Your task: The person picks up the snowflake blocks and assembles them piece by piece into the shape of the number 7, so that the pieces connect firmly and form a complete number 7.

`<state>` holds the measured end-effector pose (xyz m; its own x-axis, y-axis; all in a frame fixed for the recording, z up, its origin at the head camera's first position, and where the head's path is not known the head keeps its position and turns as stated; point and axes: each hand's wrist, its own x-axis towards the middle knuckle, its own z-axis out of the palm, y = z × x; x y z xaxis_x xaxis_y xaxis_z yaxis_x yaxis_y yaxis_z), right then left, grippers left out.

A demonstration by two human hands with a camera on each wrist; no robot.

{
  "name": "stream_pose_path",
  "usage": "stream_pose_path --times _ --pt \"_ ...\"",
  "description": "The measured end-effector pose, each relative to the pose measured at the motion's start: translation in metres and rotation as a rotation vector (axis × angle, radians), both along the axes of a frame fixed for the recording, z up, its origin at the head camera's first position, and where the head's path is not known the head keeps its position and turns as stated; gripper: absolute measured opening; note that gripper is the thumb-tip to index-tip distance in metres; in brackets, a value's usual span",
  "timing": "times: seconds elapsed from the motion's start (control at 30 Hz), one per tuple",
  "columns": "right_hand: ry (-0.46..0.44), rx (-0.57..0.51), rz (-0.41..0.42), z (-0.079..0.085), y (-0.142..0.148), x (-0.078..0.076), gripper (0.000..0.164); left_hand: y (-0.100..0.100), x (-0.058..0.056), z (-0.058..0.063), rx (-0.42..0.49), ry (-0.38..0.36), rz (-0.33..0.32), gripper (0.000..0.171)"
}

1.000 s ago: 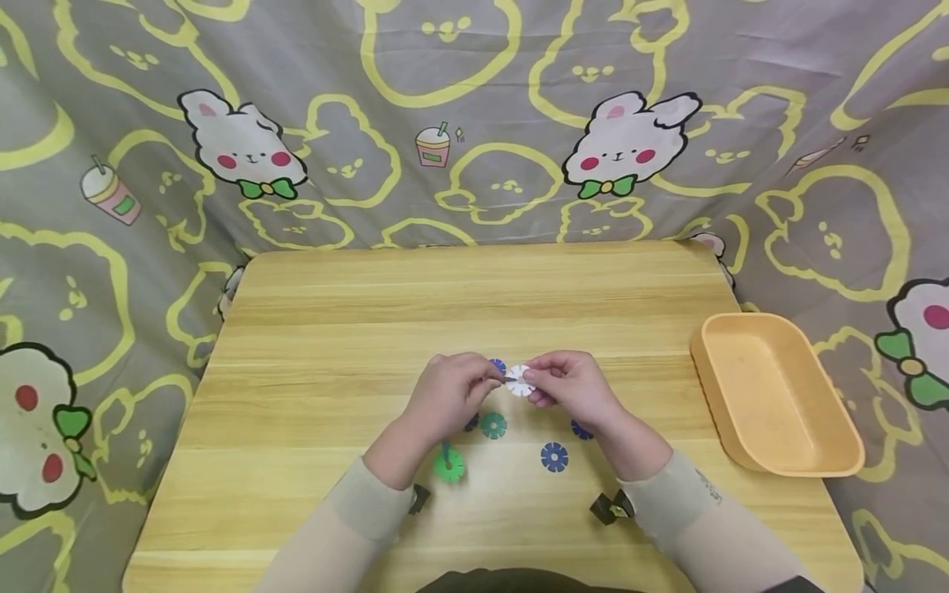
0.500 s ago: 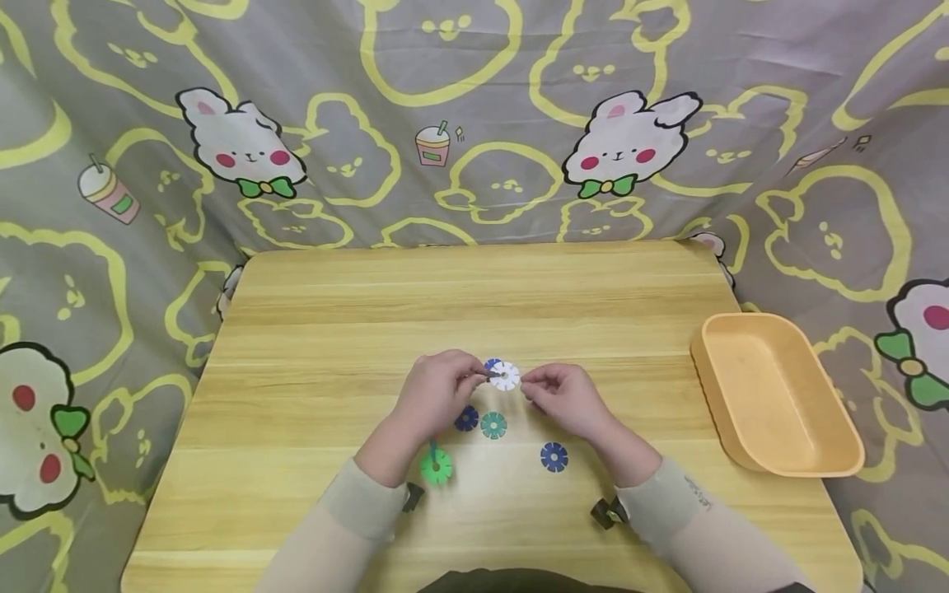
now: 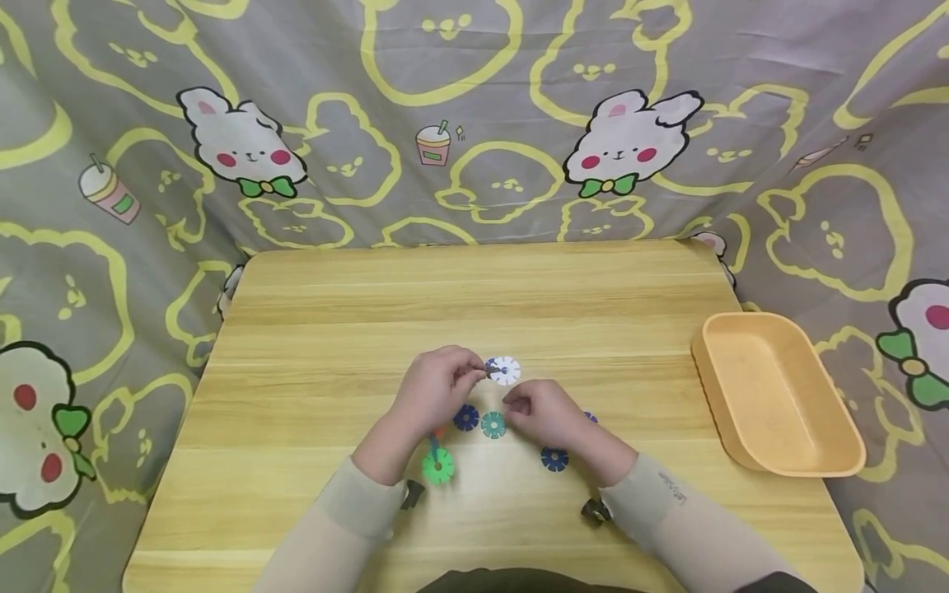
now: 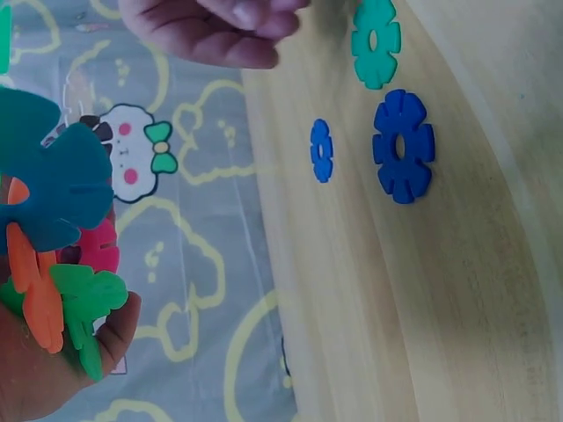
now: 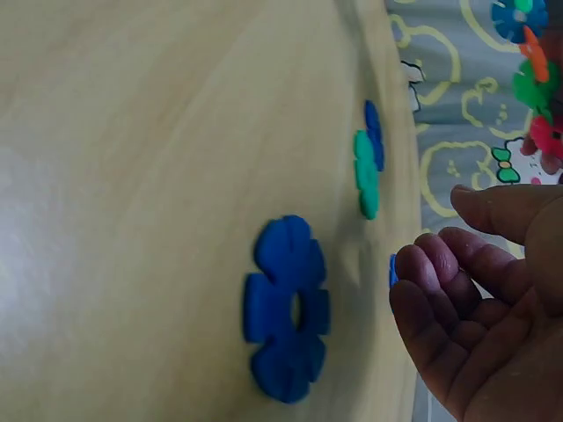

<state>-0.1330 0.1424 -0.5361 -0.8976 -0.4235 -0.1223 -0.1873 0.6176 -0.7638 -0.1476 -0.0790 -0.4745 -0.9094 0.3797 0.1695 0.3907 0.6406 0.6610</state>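
Observation:
My left hand (image 3: 437, 387) pinches a chain of slotted, flower-shaped plastic building discs. A white disc (image 3: 506, 371) sticks out past its fingertips, and a bright green disc (image 3: 438, 466) hangs at the near end. The left wrist view shows a blue disc (image 4: 70, 185), an orange disc (image 4: 40, 299), a green disc (image 4: 88, 299) and a pink-red disc (image 4: 98, 246) of the same chain. My right hand (image 3: 544, 412) holds nothing; its fingers (image 5: 431, 264) are loosely bent, close beside a loose teal disc (image 3: 493, 425) on the table.
Loose blue discs lie around: one (image 3: 466, 417) left of the teal one, one (image 3: 554, 458) under the right forearm, one (image 3: 591, 417) partly hidden. Another blue disc (image 4: 322, 151) lies farther back. An orange tub (image 3: 778, 395) stands at the table's right edge; patterned curtains surround the table.
The right hand has let go of the white disc and moved down and left toward the teal disc. The left hand has shifted slightly left, still pinching the chain.

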Motion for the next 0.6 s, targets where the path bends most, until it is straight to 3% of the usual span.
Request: stream_pose_path --times 0.33,0.6 --pt "0.002 0.088 0.044 -0.012 -0.009 0.002 0.024 0.0 0.0 0.003 -0.003 0.007 0.005 0.004" --pt "0.073 0.163 0.099 -0.013 -0.015 0.005 0.028 0.001 0.0 0.003 -0.002 -0.019 0.008 0.004"
